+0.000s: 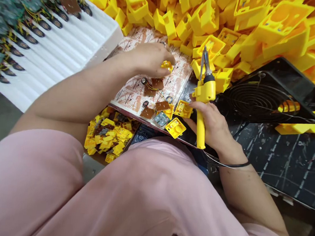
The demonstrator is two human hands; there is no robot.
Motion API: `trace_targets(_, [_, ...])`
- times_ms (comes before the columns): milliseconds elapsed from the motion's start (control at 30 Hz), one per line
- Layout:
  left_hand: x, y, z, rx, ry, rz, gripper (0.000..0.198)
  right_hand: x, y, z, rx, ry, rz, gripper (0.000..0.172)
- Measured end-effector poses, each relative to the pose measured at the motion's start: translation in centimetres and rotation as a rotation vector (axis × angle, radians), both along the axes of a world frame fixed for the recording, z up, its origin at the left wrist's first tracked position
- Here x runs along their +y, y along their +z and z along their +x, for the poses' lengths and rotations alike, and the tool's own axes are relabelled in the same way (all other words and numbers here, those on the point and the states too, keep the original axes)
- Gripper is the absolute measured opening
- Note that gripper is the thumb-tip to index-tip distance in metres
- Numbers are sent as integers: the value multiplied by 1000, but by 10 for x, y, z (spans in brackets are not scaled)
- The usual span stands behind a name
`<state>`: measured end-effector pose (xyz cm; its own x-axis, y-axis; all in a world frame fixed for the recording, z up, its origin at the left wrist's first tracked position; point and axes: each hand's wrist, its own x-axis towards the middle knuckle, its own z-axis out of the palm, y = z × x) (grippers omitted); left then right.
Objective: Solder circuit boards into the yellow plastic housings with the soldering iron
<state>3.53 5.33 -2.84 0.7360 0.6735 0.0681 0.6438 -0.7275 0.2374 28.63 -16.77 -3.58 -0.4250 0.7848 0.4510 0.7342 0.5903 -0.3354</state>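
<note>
My left hand (pixel 152 59) is closed round a small yellow plastic piece (pixel 167 65) over the patterned board; the fingers hide most of it. In my right hand (pixel 214 126) is a yellow soldering gun (pixel 205 92), its metal tip pointing up and away from me. The right fingertips are beside a small open yellow case (pixel 183 109); whether they touch it I cannot tell. A second open yellow case (pixel 175 127) lies at the board's near edge, beside a green circuit board (pixel 161 119). Brown circuit boards (pixel 162 106) and small round speakers (pixel 169 99) with wires lie between my hands.
Yellow plastic housings (pixel 206 18) are heaped along the back and right. A black fan (pixel 274 91) with a wire grille stands at right. On the left, a white foam tray (pixel 99 29) carries rows of wired circuit boards. A box of yellow parts (pixel 109 134) sits below the table edge.
</note>
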Motion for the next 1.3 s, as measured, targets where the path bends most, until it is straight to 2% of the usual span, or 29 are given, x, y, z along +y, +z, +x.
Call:
trace_targets(67, [9,0,11,119,34,-34,40,-2,0,-1,-11,-10,-16,36])
trace_targets(133, [6,3,26,156,109,-50,41,-9,0,0,-13,-31,-12,40])
trace_targets(233, [-12,-2,48,93,178,-41,42,-18,2,4,69,-57,11,50])
trace_targets(367, [-39,-21,61,-82,98,57,38,-21,7,10,150,-108,45,60])
trace_targets(433, [-45,-20,57,-100,30,22,34,-19,8,12,136,-121,52,59])
trace_targets(533, [-44,-1,43,-43,-41,-97,32,-10,10,13,78,-136,72,53])
trace_targets(633, [-38,23,27,27,20,-93,32,14,10,7,-23,-118,95,42])
trace_targets(700, [-38,31,16,113,5,-95,33,34,10,0,-107,-65,74,41])
trace_targets(800, [-45,28,-4,246,-184,-144,28,61,8,-11,-213,35,-33,46])
trace_targets(867, [-52,21,-16,268,-233,-113,25,72,7,-14,-251,71,-94,48])
trace_targets(967, [-60,17,-30,242,-136,-41,23,75,5,-13,-255,45,-84,46])
trace_targets(1133, [-60,29,-36,5,37,-42,26,59,6,-3,-266,30,-29,41])
trace_targets(1200, [-60,30,-33,-110,51,-90,27,49,8,0,-298,21,-26,43])
trace_targets(1300, [-60,23,-25,-158,2,-227,31,36,10,2,-316,-4,-17,43])
